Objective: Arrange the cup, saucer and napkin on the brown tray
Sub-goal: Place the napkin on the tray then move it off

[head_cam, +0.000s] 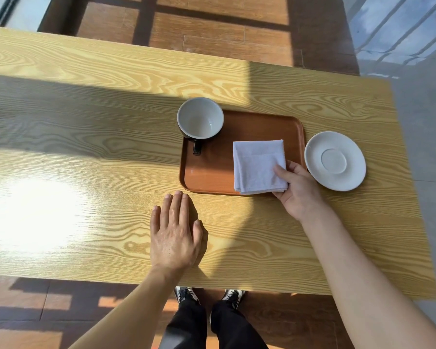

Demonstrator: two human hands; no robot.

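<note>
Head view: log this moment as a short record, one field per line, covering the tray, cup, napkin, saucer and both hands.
tray: brown, lying on the wooden table
cup: upright, empty, at the tray's far left corner, dark handle toward the person
napkin: white, folded, on the tray's right half
saucer: white, on the table right of the tray, not on it
right hand: pinching the napkin's near right corner
left hand: flat on the table, holding nothing
remaining: saucer not yet on the tray
</note>
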